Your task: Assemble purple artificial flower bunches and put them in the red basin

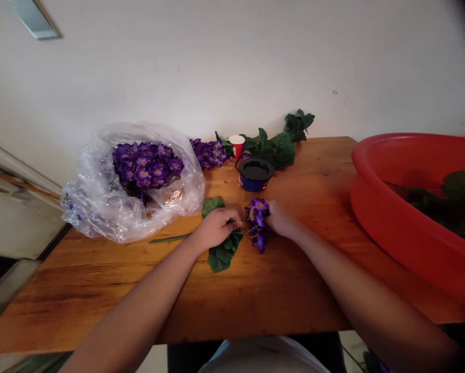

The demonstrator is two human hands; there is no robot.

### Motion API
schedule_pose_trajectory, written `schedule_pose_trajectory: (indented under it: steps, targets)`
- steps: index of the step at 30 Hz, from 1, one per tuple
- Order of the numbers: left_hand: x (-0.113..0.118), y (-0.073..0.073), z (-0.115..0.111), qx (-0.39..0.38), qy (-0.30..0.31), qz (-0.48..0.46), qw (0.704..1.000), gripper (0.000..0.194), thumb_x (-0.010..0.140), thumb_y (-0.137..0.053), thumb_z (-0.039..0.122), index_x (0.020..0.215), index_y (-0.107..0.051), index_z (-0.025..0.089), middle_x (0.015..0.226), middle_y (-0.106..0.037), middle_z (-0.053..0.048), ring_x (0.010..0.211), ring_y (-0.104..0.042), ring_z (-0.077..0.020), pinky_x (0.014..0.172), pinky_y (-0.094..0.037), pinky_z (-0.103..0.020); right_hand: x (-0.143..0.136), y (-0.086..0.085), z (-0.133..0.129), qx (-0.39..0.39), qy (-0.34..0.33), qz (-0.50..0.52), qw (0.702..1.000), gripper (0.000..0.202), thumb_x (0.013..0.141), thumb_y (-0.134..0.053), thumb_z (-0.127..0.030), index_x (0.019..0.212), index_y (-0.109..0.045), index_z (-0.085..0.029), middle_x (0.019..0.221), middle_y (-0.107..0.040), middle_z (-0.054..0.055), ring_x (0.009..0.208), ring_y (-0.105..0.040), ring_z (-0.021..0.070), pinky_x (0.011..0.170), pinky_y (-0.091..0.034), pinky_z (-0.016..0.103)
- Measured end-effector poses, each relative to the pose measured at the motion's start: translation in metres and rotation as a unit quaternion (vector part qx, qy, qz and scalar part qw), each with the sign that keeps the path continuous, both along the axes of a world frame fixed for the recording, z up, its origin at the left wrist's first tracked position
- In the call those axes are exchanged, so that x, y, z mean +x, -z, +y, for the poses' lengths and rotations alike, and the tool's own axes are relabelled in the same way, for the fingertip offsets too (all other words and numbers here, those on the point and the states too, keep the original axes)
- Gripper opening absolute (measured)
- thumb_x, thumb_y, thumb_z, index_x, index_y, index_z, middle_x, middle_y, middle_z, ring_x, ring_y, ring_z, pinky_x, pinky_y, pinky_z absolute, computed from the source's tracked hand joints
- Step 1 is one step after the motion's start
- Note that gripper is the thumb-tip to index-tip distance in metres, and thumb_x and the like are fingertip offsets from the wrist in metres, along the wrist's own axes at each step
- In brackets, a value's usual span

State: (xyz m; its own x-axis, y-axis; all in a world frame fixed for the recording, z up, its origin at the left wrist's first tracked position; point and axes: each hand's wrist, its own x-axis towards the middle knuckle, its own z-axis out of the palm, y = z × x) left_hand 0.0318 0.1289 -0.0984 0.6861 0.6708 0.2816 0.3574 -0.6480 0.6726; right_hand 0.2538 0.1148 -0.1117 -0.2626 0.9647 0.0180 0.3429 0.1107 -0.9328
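My left hand (217,228) is closed on a spray of green artificial leaves (221,256), whose stem (169,239) points left, low over the wooden table. Its thumb and fingertips face the flowers on the right. In my right hand (282,219) is a small bunch of purple artificial flowers (259,228) with yellow centres; the flowers partly hide the fingers. The leaves and the flowers are close together, with a narrow gap between the hands. Just behind them stands a small dark blue pot (253,182) with a black top and a small red light.
A clear plastic bag (133,223) full of purple flowers (147,168) lies at the left. Along the wall are a red paper cup (237,148), more purple flowers (209,154) and leafy green sprays (277,149). At the right, a large red basin (395,228) contains greenery.
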Motion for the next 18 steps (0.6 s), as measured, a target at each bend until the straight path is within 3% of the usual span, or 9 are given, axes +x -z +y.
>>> schedule_pose_trajectory:
  steps: [8, 13, 18]
  targets:
    - [-0.005, -0.019, -0.009, -0.030, -0.028, -0.033, 0.999, 0.025, 0.093, -0.052, 0.036, 0.083, -0.067, 0.018, 0.080, -0.068, -0.002, 0.077, -0.061, -0.0148, 0.074, -0.045, -0.026, 0.003, -0.016, -0.005, 0.026, 0.045, -0.016, 0.999, 0.019, 0.066, -0.056, -0.011, 0.080, -0.067, -0.017, 0.076, -0.070, 0.003, 0.070, -0.064, 0.0187, 0.065, -0.048, 0.029]
    - [-0.009, -0.034, -0.015, -0.052, -0.112, -0.113, 0.986, 0.024, 0.089, -0.057, 0.039, 0.086, -0.069, 0.019, 0.082, -0.068, -0.002, 0.078, -0.060, -0.0157, 0.073, -0.045, -0.027, 0.012, -0.039, -0.012, 0.198, 0.038, -0.097, 0.975, 0.022, 0.068, -0.054, -0.005, 0.078, -0.069, -0.018, 0.083, -0.068, 0.005, 0.079, -0.064, 0.0206, 0.072, -0.048, 0.033]
    - [-0.017, -0.047, -0.013, -0.180, -0.182, -0.271, 0.928, 0.025, 0.084, -0.064, 0.042, 0.085, -0.071, 0.018, 0.069, -0.063, 0.000, 0.060, -0.055, -0.0117, 0.056, -0.040, -0.023, 0.023, -0.057, -0.021, 0.337, 0.062, -0.126, 0.931, 0.026, 0.070, -0.053, -0.004, 0.079, -0.070, -0.021, 0.087, -0.065, 0.005, 0.082, -0.063, 0.0224, 0.074, -0.050, 0.036]
